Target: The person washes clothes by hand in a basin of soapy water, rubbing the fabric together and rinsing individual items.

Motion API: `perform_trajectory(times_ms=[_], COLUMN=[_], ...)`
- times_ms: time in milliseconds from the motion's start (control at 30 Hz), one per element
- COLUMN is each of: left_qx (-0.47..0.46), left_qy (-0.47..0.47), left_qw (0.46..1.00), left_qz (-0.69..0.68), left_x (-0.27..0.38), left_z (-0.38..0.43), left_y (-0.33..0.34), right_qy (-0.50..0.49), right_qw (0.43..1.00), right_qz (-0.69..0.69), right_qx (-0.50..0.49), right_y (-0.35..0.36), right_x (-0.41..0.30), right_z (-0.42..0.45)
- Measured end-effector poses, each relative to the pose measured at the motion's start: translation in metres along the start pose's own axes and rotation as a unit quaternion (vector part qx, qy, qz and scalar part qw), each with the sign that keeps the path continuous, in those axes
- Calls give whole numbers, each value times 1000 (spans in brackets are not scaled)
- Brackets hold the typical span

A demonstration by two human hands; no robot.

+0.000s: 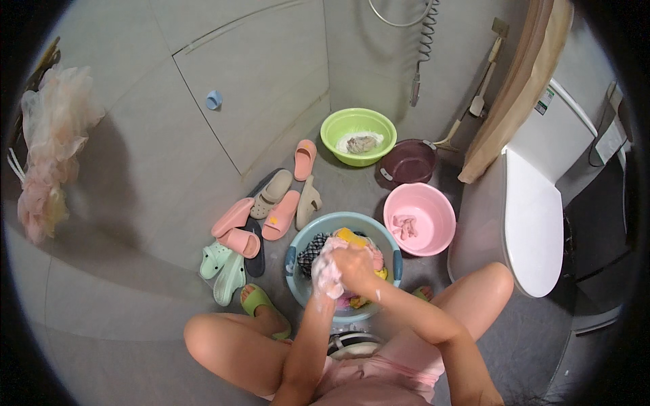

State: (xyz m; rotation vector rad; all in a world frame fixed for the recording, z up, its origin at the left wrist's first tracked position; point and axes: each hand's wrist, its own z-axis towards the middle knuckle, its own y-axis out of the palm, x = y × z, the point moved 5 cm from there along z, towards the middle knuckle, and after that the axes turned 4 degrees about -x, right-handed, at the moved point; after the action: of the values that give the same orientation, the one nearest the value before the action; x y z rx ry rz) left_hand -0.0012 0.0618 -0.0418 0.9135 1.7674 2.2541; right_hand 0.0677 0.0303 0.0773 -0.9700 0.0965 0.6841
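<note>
A blue plastic basin (306,228) with darker blue handles stands on the floor between my knees, holding mixed garments, among them a black-and-white checked cloth (312,250). Above these clothes my left hand (326,276), covered in white lather, grips a soapy pale pink cloth (336,244). My right hand (355,266) is closed on the same cloth, close against the left. Just beyond my hands lies a yellow block (351,236), perhaps soap. Lather hides the fingers of my left hand and part of the cloth.
A pink basin (436,213) with a small pink cloth, a dark basin (410,163) and a green basin (358,116) with a wet whitish cloth stand beyond. Slippers and clogs (229,279) lie left. A toilet (533,228) is at right; a shower head (415,90) hangs on the wall.
</note>
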Motion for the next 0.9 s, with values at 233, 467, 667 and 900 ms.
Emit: perform_trajectory(times_ms=[233, 467, 667, 900], left_qx=[53, -82, 225, 172], left_qy=[13, -99, -34, 73], left_qw=[993, 976, 967, 894], left_qz=[108, -175, 112, 406], left_x=[5, 15, 4, 45], left_z=[-14, 7, -4, 7], left_y=[-54, 56, 48, 98], right_qy=[-51, 33, 223, 283], right_qw=[997, 999, 972, 849], right_qz=[51, 15, 24, 428], right_qx=[0, -5, -64, -125], right_y=[-3, 2, -9, 17], right_x=[-39, -24, 24, 70], right_z=[-2, -14, -2, -33])
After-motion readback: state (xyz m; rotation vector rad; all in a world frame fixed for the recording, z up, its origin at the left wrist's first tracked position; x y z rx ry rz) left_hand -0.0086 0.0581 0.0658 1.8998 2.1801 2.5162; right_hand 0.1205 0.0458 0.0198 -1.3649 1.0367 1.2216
